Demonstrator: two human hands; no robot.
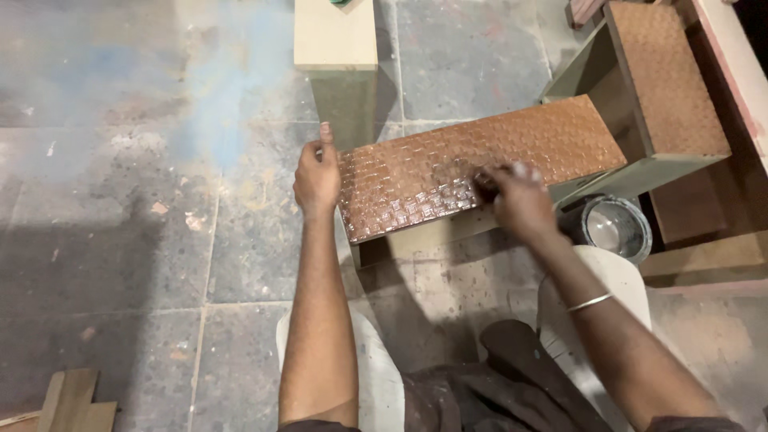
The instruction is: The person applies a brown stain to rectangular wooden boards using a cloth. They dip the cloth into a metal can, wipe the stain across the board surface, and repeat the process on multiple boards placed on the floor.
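A long wooden block with a brown, basket-weave textured top (448,172) lies on the stone floor in front of me. Its near part looks wet and glossy. My left hand (317,178) grips the block's left end, thumb pointing up. My right hand (516,196) presses on the textured top near the middle, fingers closed over something small and dark that I cannot make out; the hand is motion-blurred. A thin bangle sits on my right wrist.
A second textured block (668,80) stands at the back right, a plain pale block (334,36) at the back. A round metal tin (614,228) sits by my right forearm. Wood offcuts (72,404) lie at the bottom left.
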